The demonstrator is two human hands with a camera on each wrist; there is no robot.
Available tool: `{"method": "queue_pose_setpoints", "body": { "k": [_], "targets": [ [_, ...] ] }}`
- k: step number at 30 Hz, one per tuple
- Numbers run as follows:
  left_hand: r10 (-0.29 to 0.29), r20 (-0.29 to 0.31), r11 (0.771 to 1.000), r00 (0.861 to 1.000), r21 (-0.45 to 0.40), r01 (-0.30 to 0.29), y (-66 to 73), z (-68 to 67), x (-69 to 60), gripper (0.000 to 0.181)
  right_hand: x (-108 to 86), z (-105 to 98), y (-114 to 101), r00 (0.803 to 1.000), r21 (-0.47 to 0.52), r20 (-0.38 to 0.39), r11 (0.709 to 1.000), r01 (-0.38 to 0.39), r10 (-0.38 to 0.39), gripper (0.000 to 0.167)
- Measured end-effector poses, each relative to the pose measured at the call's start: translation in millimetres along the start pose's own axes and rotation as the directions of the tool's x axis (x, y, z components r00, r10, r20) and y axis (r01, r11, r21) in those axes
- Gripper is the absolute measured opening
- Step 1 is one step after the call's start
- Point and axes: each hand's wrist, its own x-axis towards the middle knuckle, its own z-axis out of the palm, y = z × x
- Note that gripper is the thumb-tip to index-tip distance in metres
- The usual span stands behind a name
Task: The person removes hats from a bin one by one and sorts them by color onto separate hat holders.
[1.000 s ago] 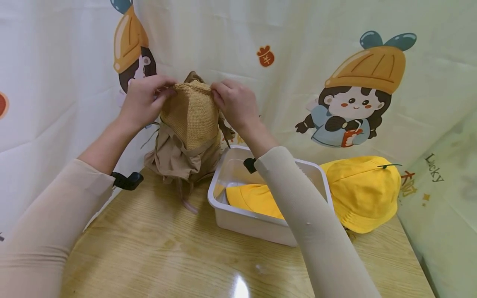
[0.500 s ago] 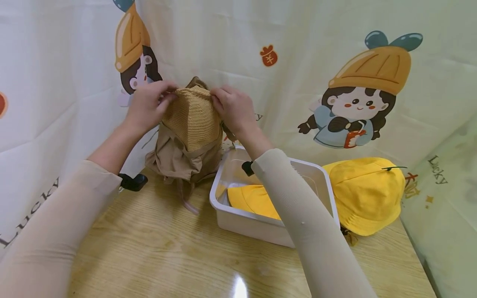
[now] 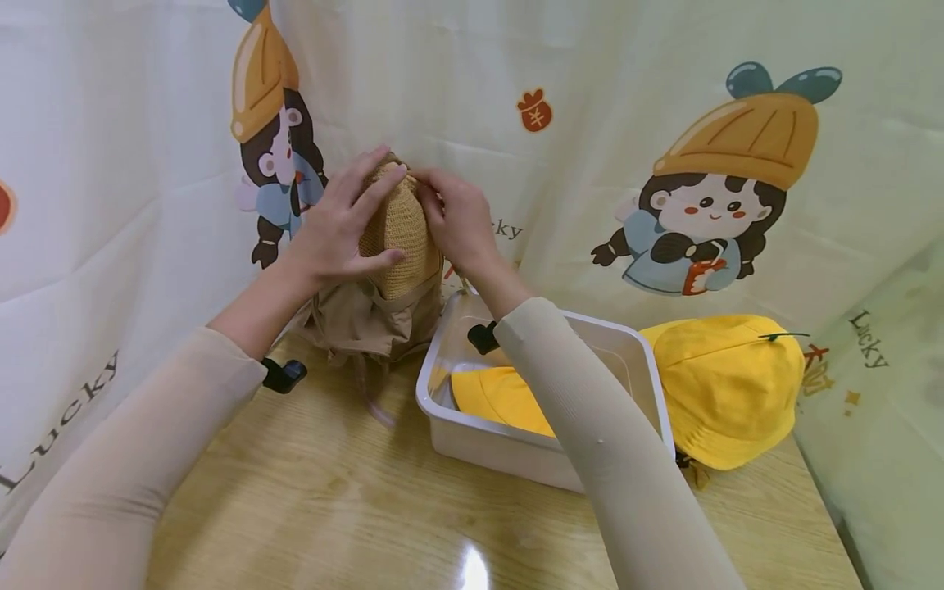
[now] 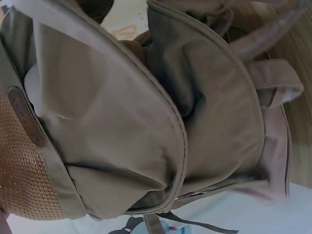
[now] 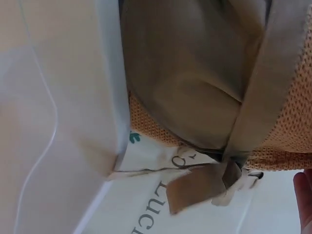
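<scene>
In the head view a sun hat (image 3: 403, 238) stands at the back left, with a tan woven crown and a drooping brown fabric brim (image 3: 369, 321). My left hand (image 3: 342, 225) lies against the crown's left side, fingers extended and thumb spread apart. At the crown's top right, my right hand (image 3: 459, 217) pinches the weave with bent fingers; the fingertips are partly hidden. The left wrist view shows the folded brim (image 4: 117, 112) and a small label on the band (image 4: 25, 116). A ribbon bow (image 5: 200, 187) hangs from the hat in the right wrist view.
Right of the hat stands a pale plastic bin (image 3: 501, 459) with a yellow fabric piece (image 3: 497, 397) inside. A yellow bucket hat (image 3: 726, 389) sits beyond the bin's right side. Printed curtain (image 3: 560, 188) closes off the back of the wooden table (image 3: 332, 508).
My left hand has let go of the crown's top left edge and moved right, its fingers now spread over the crown. My right hand stays at the top right, shifted slightly left.
</scene>
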Motion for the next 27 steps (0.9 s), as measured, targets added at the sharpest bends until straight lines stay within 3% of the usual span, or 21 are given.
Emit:
{"method": "queue_pose_setpoints", "body": {
  "k": [5,10,12,15,19,27],
  "targets": [
    [-0.007,0.057,0.998,0.998,0.063,0.003,-0.6,2.0,2.1,0.095,-0.1,3,4,0.999,0.037,0.027,0.999,0.028,-0.029,0.034],
    [-0.041,0.076,0.998,0.996,0.045,0.038,-4.8,3.8,-0.4,0.098,-9.9,7,12,0.985,0.263,0.149,0.964,0.043,-0.085,0.053],
    [-0.056,0.086,0.998,0.995,0.012,0.055,-6.5,4.6,-1.2,0.099,-12.6,10,15,0.973,0.306,0.207,0.952,0.033,-0.1,0.061],
    [-0.093,0.103,0.995,0.99,-0.023,0.096,-9.4,5.4,-2.0,0.099,-12.2,15,17,0.96,0.311,0.256,0.95,0.029,-0.113,0.065],
    [-0.133,0.126,0.99,0.983,-0.024,0.137,-13.6,8.1,-1.4,0.099,-9.2,19,18,0.959,0.272,0.266,0.962,0.025,-0.1,0.063],
    [-0.136,0.137,0.991,0.981,0.002,0.137,-22.0,18.0,-4.9,0.099,-7.9,28,25,0.949,0.32,0.282,0.946,0.042,-0.138,0.06]
  ]
}}
